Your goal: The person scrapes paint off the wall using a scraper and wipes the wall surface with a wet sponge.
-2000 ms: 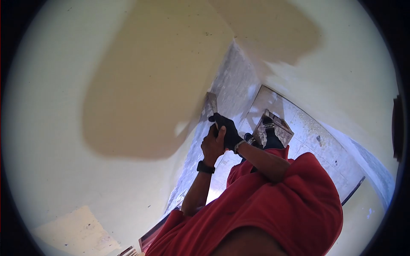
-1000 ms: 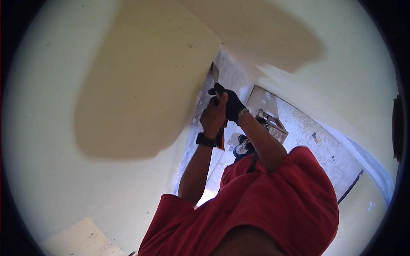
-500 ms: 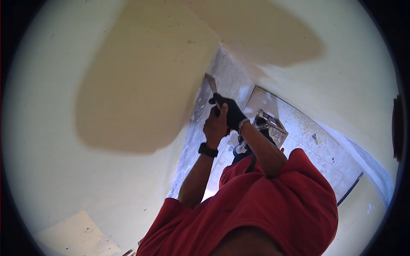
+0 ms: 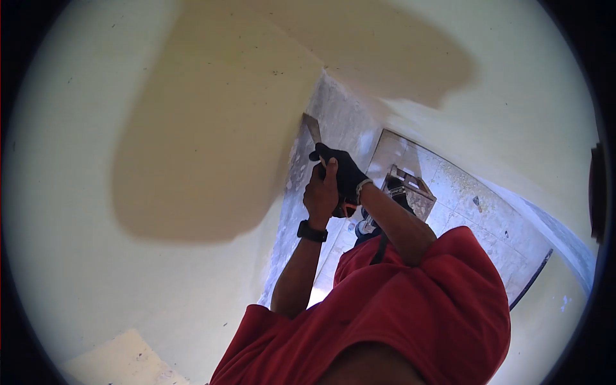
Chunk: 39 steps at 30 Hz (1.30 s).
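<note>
A scraper [image 4: 312,126] with a flat metal blade points away from me, its blade tip at the boundary between the cream paint and the stripped grey wall strip [image 4: 333,106]. My right hand [image 4: 343,172], in a black glove, is closed around its handle. Bare and wearing a black watch, my left hand [image 4: 321,196] is closed beside the glove at the lower part of the handle, thumb pointing up. The hands mostly hide the handle. Just below them shows a black and orange piece [image 4: 346,207] that I cannot make out.
Cream walls [image 4: 83,192] meet in a corner ahead, with large shadows across them. Below stands a small wooden stool [image 4: 423,199], close to my feet. Flakes and debris litter the tiled floor [image 4: 462,212]. A dark thin strip [image 4: 531,279] runs along the floor's right edge.
The scraper blade has turned and now shows more of its flat face. Both hands have shifted slightly down and left, still together on the handle.
</note>
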Tool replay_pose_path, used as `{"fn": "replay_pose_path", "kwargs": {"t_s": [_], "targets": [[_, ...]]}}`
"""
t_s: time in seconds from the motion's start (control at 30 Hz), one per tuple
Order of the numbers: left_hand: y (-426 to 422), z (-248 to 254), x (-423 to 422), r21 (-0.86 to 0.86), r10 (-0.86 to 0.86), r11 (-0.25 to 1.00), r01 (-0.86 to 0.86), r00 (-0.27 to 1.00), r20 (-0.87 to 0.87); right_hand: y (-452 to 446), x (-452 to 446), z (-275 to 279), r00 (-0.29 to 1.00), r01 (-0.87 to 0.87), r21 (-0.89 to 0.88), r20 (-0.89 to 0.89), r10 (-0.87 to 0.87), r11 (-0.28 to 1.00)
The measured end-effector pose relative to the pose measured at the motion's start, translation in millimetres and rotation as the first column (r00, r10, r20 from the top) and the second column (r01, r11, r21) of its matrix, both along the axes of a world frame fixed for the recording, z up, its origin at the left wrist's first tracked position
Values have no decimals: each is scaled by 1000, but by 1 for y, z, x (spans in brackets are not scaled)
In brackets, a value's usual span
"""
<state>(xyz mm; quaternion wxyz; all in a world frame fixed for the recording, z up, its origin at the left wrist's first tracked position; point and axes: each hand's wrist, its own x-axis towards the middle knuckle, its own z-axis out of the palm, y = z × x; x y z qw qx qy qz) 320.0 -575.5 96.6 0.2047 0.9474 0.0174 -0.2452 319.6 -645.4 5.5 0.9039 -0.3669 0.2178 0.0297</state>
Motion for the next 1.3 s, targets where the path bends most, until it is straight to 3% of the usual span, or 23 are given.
{"fn": "replay_pose_path", "kwargs": {"t_s": [0.07,0.1,0.17,0.2,0.23,0.27,0.33,0.37,0.47,0.5,0.53,0.6,0.63,0.77,0.83,0.93,0.97,1.03,1.13,1.3], "targets": [[-13,-7,24,9,-60,998,60,998,30,-11,17,-11,999,-22,17,45,21,1000],[-20,-6,36,19,-119,993,119,991,54,-21,31,-12,993,-36,178,115,15,983],[-41,3,52,42,-141,989,141,990,-7,-43,31,5,996,-39,188,85,24,981],[-50,9,55,54,-165,984,168,984,-62,-53,30,16,998,-41,188,60,30,981],[-34,-25,52,144,-325,939,312,942,80,-44,32,-4,992,57,32,113,-61,998],[-31,-22,42,139,-332,937,319,940,82,-42,23,-7,998,-44,155,57,36,987],[-23,-14,21,10,-106,994,105,994,25,-27,17,-19,999,-54,118,7,54,992],[-25,-8,18,-79,-58,995,61,997,42,-27,17,-9,1000,8,-80,29,-6,997],[-39,-16,54,2,-171,985,172,981,87,-45,39,2,983,107,-117,164,-87,987],[-54,-10,68,21,-170,985,170,985,19,-60,50,-4,983,-16,284,177,-37,959],[-56,-8,65,17,-166,986,165,986,16,-59,46,-7,984,-19,281,174,-32,960],[-70,-7,61,44,-237,971,236,972,0,-70,36,6,980,165,-19,117,-162,986],[-67,-5,52,31,-196,979,200,977,-81,-73,27,7,997,18,-109,74,-10,994],[-11,-28,6,-36,-152,988,150,987,-46,-20,-12,-14,1000,23,-34,2,-23,999],[23,-28,-8,-21,-189,982,188,967,-172,18,-35,-23,998,56,53,-39,-54,997],[60,-16,-31,-26,-154,988,152,950,-273,70,-67,-40,995,60,-197,87,-43,979],[76,-18,-37,-21,-155,988,155,947,-280,80,-74,-37,996,61,-191,80,-47,980],[106,-29,-43,-73,-34,997,11,942,-335,95,-82,-29,995,-105,-91,-7,105,990],[132,-22,-49,-66,0,997,-25,934,-358,126,-90,-28,995,-83,21,62,81,996],[169,-31,-45,22,-37,999,48,929,-369,153,-91,-16,998,-59,285,27,53,957]]}}
